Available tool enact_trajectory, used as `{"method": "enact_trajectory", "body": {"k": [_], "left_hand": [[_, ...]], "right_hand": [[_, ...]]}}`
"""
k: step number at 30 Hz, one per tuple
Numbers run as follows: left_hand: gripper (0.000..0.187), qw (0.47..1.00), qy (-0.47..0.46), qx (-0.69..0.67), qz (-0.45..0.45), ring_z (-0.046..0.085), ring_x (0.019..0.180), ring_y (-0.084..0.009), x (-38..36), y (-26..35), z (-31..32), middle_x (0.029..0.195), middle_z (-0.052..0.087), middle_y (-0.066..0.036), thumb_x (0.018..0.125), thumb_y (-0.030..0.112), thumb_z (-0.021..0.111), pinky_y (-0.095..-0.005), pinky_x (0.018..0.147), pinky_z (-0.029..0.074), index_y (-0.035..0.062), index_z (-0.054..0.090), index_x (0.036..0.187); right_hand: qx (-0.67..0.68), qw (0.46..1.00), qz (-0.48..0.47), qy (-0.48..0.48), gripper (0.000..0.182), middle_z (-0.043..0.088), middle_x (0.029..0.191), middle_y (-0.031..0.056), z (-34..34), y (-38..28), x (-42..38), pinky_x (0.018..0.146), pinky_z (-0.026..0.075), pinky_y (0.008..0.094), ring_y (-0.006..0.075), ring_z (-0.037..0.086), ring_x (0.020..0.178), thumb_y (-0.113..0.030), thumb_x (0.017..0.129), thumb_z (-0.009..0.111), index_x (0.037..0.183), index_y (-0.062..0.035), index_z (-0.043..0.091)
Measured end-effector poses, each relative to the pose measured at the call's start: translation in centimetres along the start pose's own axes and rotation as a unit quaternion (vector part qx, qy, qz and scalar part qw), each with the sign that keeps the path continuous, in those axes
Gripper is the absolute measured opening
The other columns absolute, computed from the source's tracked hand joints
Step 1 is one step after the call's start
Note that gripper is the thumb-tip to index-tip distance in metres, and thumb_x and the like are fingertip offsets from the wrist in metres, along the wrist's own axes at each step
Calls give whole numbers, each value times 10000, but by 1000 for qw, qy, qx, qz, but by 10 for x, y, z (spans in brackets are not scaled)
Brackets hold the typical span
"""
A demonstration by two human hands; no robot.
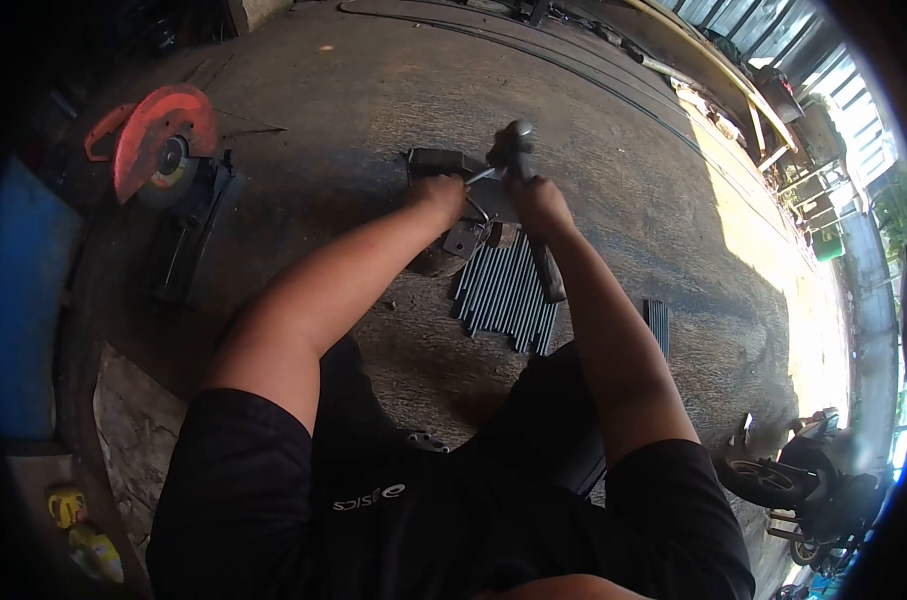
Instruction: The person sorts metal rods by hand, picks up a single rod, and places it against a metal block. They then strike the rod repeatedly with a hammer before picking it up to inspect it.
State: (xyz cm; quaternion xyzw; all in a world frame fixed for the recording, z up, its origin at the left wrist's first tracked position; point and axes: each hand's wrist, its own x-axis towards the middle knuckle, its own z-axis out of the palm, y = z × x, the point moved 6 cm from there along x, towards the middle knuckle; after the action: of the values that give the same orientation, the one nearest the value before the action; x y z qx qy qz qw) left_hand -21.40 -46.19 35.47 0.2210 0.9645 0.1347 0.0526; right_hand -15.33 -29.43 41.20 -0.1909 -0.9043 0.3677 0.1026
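My right hand (pixel 542 203) is closed round a hammer (pixel 549 272). Its head is up and away from me, and the handle end hangs down past my wrist. My left hand (pixel 441 196) is closed on a thin metal rod (pixel 484 174), whose bright end points toward the hammer head. Just beyond my left hand lies a dark metal block (pixel 436 158). Below the hands, a metal plate with a hole (pixel 462 240) sits on a round base. Beside it, several thin metal rods (pixel 506 297) lie side by side on the ground.
A red cut-off saw (pixel 169 140) stands at the left. A second bundle of rods (pixel 658 322) lies right of my right forearm. A motorcycle (pixel 809 475) is at the lower right. Long bars (pixel 534 48) lie across the far ground. Blue sheeting (pixel 24 310) is at the left edge.
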Motion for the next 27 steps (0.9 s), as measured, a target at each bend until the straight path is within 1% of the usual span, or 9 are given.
{"method": "enact_trajectory", "body": {"k": [1,6,12,17,19,21,22,24,27], "left_hand": [[359,1000,-7,4,-1,665,894,-376,1,4,-4,934,677,-210,979,329,422,-487,762,523,30,619,1010],[344,999,27,45,14,680,848,-359,3,2,3,867,685,-200,971,328,444,-475,716,536,27,608,993],[320,996,64,41,41,680,806,-355,-1,0,2,826,682,-181,978,319,428,-482,680,535,41,575,919],[304,998,50,38,32,682,817,-349,-2,2,-4,856,686,-175,980,300,421,-484,679,537,50,590,950],[302,998,39,36,33,682,823,-351,-4,1,-2,865,687,-174,976,305,428,-483,690,537,53,594,965],[296,998,32,55,27,682,844,-353,-2,4,-3,895,690,-171,961,316,457,-479,723,537,60,602,999],[288,996,45,69,18,681,852,-350,2,5,-2,911,689,-173,954,318,472,-472,730,538,64,599,1005],[282,996,50,62,27,682,844,-347,5,2,6,901,686,-172,956,317,473,-472,720,537,64,592,989],[289,997,48,59,31,681,826,-348,3,3,3,873,684,-170,960,321,468,-474,714,535,57,583,961]], "right_hand": [[-41,991,83,-100,550,664,897,264,10,11,-4,807,507,425,365,664,922,-458,849,570,973,73,640],[-9,987,117,-106,596,652,752,201,-10,8,-6,655,505,389,305,658,693,-507,861,579,898,85,638],[276,950,-118,90,455,641,727,222,-95,-93,-18,690,509,413,385,656,716,-390,871,630,952,54,572],[185,946,-173,204,417,645,816,258,-62,-60,-12,751,499,438,425,643,825,-338,885,604,1002,60,558],[-167,981,-83,-49,578,608,1002,349,28,29,33,881,465,476,464,587,1016,-461,876,515,1042,85,605],[-216,967,-99,-97,257,623,1009,264,53,48,35,764,517,467,415,634,915,-234,922,449,1110,-106,567],[-247,955,-135,-99,319,634,958,265,44,31,24,752,515,454,416,629,938,-308,922,469,1084,-58,583],[-48,993,39,-102,582,654,904,292,7,9,-8,805,512,428,386,655,920,-469,872,507,964,89,646],[7,997,58,-43,574,661,794,254,-15,6,4,731,526,407,348,680,788,-472,858,539,924,89,643]]}}
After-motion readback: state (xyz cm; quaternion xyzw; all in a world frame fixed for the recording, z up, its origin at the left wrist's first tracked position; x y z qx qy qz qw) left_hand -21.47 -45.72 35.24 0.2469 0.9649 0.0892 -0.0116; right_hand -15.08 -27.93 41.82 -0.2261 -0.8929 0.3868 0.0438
